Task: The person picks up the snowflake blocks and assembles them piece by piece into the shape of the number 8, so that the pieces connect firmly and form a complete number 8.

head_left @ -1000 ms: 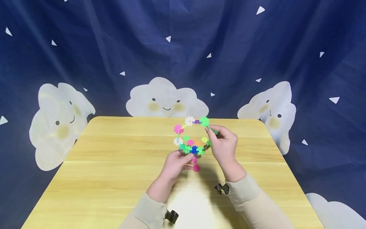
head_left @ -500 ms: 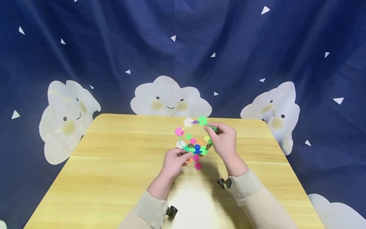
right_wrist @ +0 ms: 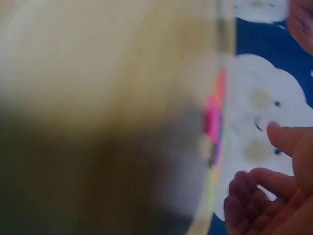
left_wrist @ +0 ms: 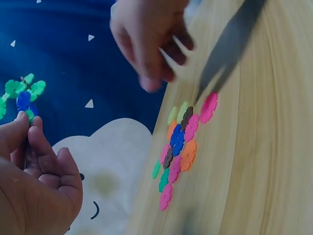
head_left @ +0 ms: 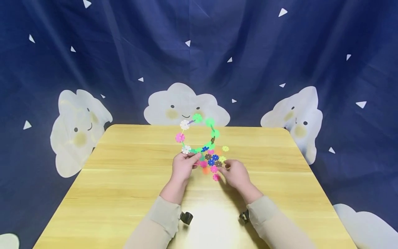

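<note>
Pinching a ring of linked flower discs point(head_left: 215, 133), the left hand point(head_left: 182, 166) holds it above the counter point(head_left: 124, 180); to the right, the right hand point(head_left: 237, 175), its grip wide, hovers near loose discs point(head_left: 211, 162).

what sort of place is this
Likely an indoor play corner or a small filming set; I can't tell which. A navy cloud-print curtain hangs behind a wood-grain table on which colourful flower-shaped connector discs lie.
</note>
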### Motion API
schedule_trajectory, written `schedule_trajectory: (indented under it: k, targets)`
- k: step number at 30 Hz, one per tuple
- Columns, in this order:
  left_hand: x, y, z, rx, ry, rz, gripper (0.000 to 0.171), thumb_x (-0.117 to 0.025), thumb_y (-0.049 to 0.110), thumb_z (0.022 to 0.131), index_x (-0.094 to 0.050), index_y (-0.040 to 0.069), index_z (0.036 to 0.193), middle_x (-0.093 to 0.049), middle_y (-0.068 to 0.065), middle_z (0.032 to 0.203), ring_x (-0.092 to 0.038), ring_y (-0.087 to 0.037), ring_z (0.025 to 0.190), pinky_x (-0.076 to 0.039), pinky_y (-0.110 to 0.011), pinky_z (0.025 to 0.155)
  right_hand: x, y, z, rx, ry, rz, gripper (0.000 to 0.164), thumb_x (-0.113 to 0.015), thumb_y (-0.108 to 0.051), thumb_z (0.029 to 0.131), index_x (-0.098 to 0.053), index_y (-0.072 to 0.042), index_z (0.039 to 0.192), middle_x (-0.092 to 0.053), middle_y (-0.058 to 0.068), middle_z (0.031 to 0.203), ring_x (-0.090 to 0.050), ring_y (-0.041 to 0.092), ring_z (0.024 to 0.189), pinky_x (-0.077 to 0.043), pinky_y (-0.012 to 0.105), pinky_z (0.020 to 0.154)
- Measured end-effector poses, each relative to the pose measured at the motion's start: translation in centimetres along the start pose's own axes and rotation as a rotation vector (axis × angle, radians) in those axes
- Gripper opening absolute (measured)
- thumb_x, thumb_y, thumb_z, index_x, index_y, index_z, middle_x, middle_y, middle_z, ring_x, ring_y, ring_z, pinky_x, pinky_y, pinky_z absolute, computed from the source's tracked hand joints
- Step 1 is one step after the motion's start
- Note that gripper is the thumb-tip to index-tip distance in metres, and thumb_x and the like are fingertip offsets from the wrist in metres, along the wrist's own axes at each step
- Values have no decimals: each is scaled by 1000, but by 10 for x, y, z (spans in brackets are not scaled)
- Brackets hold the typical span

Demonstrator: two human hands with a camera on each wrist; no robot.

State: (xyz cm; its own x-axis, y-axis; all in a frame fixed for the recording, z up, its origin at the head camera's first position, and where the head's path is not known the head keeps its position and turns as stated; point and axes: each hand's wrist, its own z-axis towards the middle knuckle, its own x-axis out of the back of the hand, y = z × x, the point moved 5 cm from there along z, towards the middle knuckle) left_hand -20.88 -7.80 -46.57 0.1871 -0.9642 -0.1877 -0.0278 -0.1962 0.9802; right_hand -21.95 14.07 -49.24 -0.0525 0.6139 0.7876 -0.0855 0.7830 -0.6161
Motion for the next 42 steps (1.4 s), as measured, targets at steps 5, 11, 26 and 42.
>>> schedule_trajectory:
  k: [5,11,26,42]
  targets:
    - [-1,-4,11,36,22,-23,13,-81,5,93,-71,-3,95,-72,-6,83,-69,-15,70,-61,-27,64,-26,1,0,8,-68,-83,36,-84,-38,90,-71,-4,84,-62,3,72,-58,22,68,-51,40,64]
    - [2,-10,14,108,20,-70,17,-75,6,99,-70,-8,106,-76,-12,91,-67,-11,70,-60,-24,62,-42,10,-4,-20,-47,-6,43,-90,-31,86,-79,-1,115,-76,16,116,-70,37,113,-55,51,100]
    - [-4,-16,7,194,-25,-174,9,-73,6,100,-70,8,91,-70,-1,87,-58,-9,69,-56,-22,61,-31,21,-4,-7,-85,171,15,-88,-2,82,-74,-7,87,-65,-2,76,-59,16,72,-54,36,70]
    - [-18,-10,2,158,-53,-201,17,-75,4,97,-65,9,85,-70,-1,83,-58,-9,68,-55,-22,61,28,-45,-4,352,331,738,7,-79,2,93,-75,8,94,-76,19,88,-69,14,70,-60,24,65]
